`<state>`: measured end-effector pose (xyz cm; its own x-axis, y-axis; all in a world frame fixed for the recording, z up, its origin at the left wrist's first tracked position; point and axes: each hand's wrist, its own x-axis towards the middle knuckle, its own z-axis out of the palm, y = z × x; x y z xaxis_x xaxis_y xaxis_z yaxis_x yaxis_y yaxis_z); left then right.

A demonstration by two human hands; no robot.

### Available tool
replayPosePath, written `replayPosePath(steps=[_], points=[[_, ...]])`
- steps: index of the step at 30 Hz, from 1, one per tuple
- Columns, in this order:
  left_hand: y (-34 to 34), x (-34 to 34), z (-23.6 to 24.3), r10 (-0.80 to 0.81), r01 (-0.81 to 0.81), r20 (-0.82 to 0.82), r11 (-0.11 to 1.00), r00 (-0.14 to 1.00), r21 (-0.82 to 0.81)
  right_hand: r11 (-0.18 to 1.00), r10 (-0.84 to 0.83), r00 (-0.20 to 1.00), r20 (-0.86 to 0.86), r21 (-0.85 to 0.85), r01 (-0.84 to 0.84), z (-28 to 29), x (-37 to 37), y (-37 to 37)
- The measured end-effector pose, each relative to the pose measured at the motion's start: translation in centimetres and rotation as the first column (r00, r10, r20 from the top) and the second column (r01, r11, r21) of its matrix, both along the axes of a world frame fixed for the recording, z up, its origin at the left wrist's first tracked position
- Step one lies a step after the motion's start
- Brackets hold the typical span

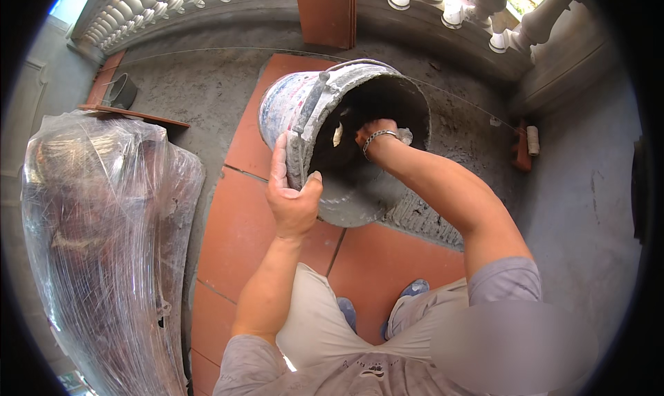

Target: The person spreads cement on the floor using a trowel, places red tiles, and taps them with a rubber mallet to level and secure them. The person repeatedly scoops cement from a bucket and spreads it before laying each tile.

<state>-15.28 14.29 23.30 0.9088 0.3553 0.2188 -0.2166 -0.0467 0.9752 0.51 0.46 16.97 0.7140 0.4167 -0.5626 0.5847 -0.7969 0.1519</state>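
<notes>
The left hand is closed on the near rim of a mortar-crusted bucket, thumb at the lip and fingers along the outside. The right hand reaches inside; its fingers are in shadow, so how far they are open, or what they hold, cannot be told. The bucket is steeply tilted, mouth toward the person, over terracotta tiles and ridged grey mortar. If the one-handed grip slipped on the gritty rim, the bucket could roll, nudging tiles or marking the mortar. Beyond runs a thin string, which a bump might shift. A plastic-wrapped bundle stands at left.
</notes>
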Motion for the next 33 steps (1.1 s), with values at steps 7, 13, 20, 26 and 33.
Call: replayPosePath(steps=[7,13,20,26,33], points=[[0.8,-0.1,-0.1,-0.037,0.037,0.001,0.997,0.999,-0.064,0.992,-0.016,1.0,-0.001,0.129,0.015,-0.4,1.6,-0.4],[0.5,-0.2,0.1,-0.089,0.089,0.012,0.989,0.996,-0.118,0.939,0.238,0.96,0.145,0.219,-0.265,-2.5,2.7,-2.1],[0.8,-0.2,0.5,-0.088,0.086,-0.008,0.985,0.996,-0.15,0.957,0.234,0.972,-0.003,0.175,-0.23,-4.5,1.9,-1.9],[1.5,-0.3,0.9,-0.093,0.087,-0.025,0.979,0.995,-0.183,0.957,0.144,0.97,-0.197,0.275,-0.086,-3.7,0.6,-1.3],[2.0,-0.7,0.7,-0.072,0.062,-0.04,0.979,0.997,-0.196,0.936,0.121,0.947,-0.296,0.353,-0.009,-2.9,-1.1,-0.9]])
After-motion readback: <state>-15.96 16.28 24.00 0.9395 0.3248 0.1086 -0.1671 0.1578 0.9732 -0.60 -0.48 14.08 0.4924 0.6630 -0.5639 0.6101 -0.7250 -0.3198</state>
